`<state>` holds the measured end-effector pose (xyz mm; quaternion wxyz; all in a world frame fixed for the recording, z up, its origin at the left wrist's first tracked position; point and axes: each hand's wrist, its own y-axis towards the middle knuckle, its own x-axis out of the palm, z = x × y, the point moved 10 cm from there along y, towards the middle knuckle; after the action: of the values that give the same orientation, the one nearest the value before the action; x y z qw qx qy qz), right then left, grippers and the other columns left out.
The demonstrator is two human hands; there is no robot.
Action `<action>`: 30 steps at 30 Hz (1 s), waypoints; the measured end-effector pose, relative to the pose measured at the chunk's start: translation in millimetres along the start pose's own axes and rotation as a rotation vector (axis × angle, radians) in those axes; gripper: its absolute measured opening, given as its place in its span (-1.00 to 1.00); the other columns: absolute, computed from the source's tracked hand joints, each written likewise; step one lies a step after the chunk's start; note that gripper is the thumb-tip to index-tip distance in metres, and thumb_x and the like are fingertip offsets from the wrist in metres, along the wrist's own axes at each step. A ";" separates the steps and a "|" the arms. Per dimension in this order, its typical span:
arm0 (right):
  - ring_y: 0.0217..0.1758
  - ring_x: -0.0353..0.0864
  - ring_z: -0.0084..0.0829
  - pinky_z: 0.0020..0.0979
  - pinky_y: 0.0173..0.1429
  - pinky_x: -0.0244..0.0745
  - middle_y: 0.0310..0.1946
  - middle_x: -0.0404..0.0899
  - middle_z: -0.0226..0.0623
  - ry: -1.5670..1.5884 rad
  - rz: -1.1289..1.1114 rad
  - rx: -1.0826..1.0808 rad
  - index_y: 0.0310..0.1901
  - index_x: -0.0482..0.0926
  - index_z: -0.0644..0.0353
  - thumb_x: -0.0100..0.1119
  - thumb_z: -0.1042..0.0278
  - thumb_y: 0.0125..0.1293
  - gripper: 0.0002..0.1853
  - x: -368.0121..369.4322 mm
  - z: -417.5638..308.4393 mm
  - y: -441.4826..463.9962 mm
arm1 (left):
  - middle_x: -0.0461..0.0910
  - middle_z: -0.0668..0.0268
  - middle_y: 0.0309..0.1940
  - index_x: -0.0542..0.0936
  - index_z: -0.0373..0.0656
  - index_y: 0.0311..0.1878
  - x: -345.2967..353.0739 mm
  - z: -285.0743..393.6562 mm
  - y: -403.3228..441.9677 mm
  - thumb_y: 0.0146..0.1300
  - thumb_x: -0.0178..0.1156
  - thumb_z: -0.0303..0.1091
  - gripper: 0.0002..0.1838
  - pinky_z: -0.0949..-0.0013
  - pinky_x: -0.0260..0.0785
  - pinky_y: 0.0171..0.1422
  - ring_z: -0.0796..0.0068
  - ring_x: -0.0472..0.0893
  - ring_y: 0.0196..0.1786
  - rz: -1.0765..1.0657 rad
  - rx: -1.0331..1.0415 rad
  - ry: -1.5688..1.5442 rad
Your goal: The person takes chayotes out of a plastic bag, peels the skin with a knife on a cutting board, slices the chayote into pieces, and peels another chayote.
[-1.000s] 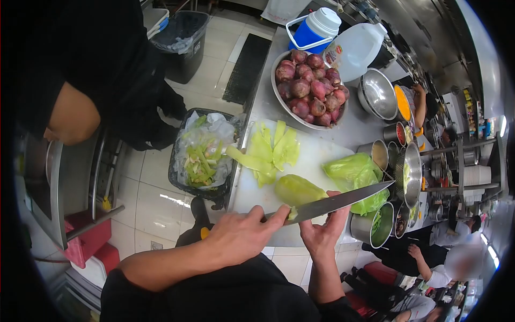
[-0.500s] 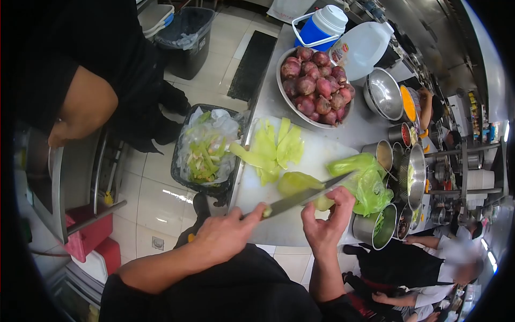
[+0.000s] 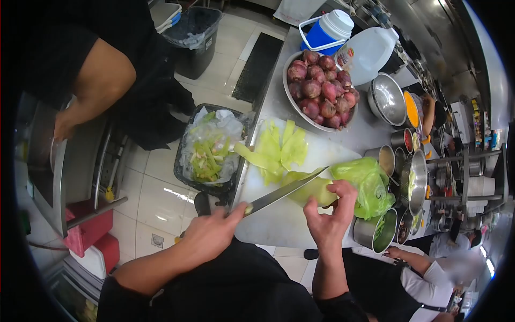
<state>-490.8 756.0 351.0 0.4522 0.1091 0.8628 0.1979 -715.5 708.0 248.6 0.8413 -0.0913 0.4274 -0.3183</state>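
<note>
Head view: the left hand (image 3: pixel 212 232) is grasping a knife (image 3: pixel 284 191), fingers closed about the handle end. The blade is slanting over the cutting board (image 3: pixel 273 217), its tip pointing away from the person and toward the right, and is passing in front of a pale green vegetable (image 3: pixel 308 190). A small green piece (image 3: pixel 248 209) is sitting at the blade's base, beside the thumb.

The right hand (image 3: pixel 331 214) is hovering at the vegetable's near end, thumb and fingers bent and spread apart; cannot tell whether they are touching or gripping it. The vegetable is lying on the board, between flat green strips (image 3: pixel 279 147) and a green plastic bag (image 3: pixel 365 188).

Surroundings: a bowl (image 3: pixel 288 102) is holding red onions (image 3: pixel 322 91) beyond the board. A lined bin (image 3: pixel 179 169) with green scraps (image 3: pixel 206 161) is standing just off the counter's left edge. A metal pot (image 3: pixel 366 232) with green contents is resting near the bag. At far left, a co-worker's hand (image 3: pixel 65 122) is reaching to a round rim, object unclear.
</note>
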 end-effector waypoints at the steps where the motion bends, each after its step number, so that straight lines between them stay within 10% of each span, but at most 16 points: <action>1: 0.08 0.58 -0.21 -0.35 -0.14 0.63 0.09 0.47 -0.09 0.000 -0.011 0.021 0.02 0.45 0.20 0.38 0.67 -0.02 -0.49 1.1 -2.0 1.1 | 0.59 -0.15 -0.13 0.31 -0.02 0.56 -3.1 5.9 9.9 0.39 0.06 -0.44 -0.35 -0.09 0.61 -0.20 -0.21 0.72 -0.29 0.011 0.008 0.003; 18: 0.12 0.56 -0.06 -0.20 0.15 0.54 0.07 0.52 -0.01 0.150 0.090 0.090 -0.03 0.49 0.21 0.43 0.60 -0.05 -0.51 -11.6 27.4 -19.8 | 0.69 -0.19 -0.10 0.38 -0.20 0.37 22.8 -23.5 10.1 0.39 -0.03 -0.43 -0.53 -0.18 0.46 0.15 -0.27 0.66 0.03 -0.362 -0.205 -0.209; 30: 0.13 0.46 -0.26 -0.28 0.24 0.45 0.13 0.37 -0.11 0.072 -0.012 -0.002 0.03 0.49 0.21 0.36 0.67 0.05 -0.53 -4.5 11.8 -13.4 | 0.63 -0.04 -0.16 0.32 -0.08 0.54 -8.2 24.0 23.0 0.39 0.02 -0.41 -0.38 -0.11 0.58 -0.09 -0.20 0.71 -0.19 -0.016 0.075 -0.056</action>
<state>-478.6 745.1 342.3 0.4222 0.0963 0.8790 0.1998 -689.9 728.2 259.1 0.8532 -0.0720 0.3908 -0.3379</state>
